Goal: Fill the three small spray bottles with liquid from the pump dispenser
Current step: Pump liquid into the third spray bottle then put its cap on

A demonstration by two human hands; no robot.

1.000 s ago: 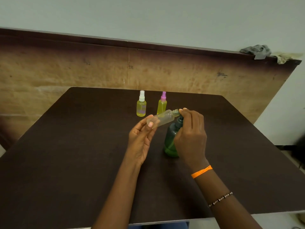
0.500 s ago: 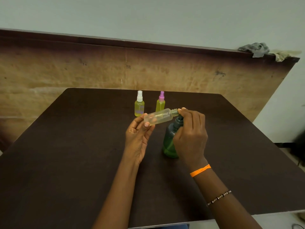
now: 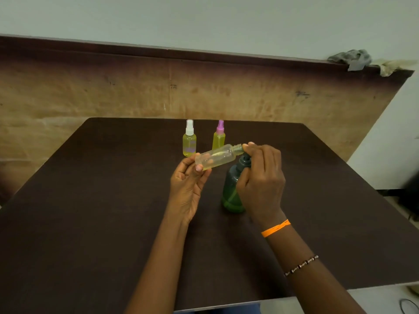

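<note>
My left hand (image 3: 188, 184) holds a clear uncapped spray bottle (image 3: 217, 157) by its base, tilted almost flat with its open neck pointing right. That neck meets the spout of the dark green pump dispenser (image 3: 231, 191), which stands on the dark table (image 3: 90, 211). My right hand (image 3: 260, 177) covers the pump head, fingers curled over it and fingertips at the bottle's neck. A little yellow liquid lies inside the held bottle. Two capped bottles of yellow liquid stand behind: one with a white cap (image 3: 189, 141), one with a pink cap (image 3: 219, 138).
A brown wooden board (image 3: 249, 91) leans against the wall behind the table. A grey rag (image 3: 350, 58) lies on the board's top right corner. The table's near edge runs along the bottom right.
The held bottle has tipped a little flatter and shifted slightly left. My right hand stays on the pump head. The two capped bottles have not moved.
</note>
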